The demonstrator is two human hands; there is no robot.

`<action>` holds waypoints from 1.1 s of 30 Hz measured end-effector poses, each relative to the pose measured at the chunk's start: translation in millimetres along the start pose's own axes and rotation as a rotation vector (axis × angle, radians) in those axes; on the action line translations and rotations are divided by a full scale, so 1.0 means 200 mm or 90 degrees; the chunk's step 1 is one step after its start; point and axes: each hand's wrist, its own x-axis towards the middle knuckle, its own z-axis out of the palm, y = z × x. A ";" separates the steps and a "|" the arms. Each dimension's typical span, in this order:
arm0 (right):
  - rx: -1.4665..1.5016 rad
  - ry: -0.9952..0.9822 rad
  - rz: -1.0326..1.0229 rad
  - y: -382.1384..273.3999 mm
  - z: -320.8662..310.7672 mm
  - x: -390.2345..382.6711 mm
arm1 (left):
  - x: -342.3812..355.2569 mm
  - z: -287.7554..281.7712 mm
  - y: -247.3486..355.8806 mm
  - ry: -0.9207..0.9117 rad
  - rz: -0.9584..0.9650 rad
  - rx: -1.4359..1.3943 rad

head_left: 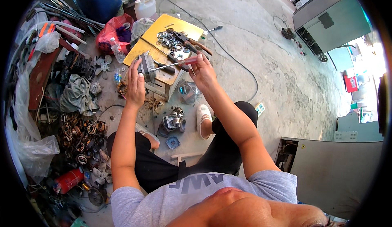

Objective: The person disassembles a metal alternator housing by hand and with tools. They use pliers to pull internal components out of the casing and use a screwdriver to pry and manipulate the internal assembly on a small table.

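In my left hand (135,84) is a small grey metal motor (148,68), held up at the near edge of a yellow-topped low table (136,52). My right hand (204,73) is closed round the red handle of a screwdriver (168,66). Its shaft points left, and the tip meets the motor's right face; whether it sits in a screw is too small to tell. Behind the hands, the tabletop carries several metal rings and bearings (165,39), pliers (185,41) and a dark-handled tool (165,68).
Below the table lie motor parts (173,121), a blue square part (172,142) and a clear plastic container (189,91). Copper windings (79,135) and scrap crowd the left. A black cable (234,49) crosses the concrete floor. Metal cabinets (330,23) stand at right.
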 end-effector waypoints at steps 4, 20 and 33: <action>0.059 -0.081 -0.064 0.08 -0.11 0.13 | 0.01 0.01 0.02 -0.007 0.003 -0.006; -0.005 -0.027 -0.045 0.05 -0.06 0.08 | 0.00 0.00 0.01 0.002 -0.007 -0.036; 0.023 -0.011 0.003 0.04 -0.02 0.05 | -0.01 -0.01 0.00 0.003 0.004 -0.030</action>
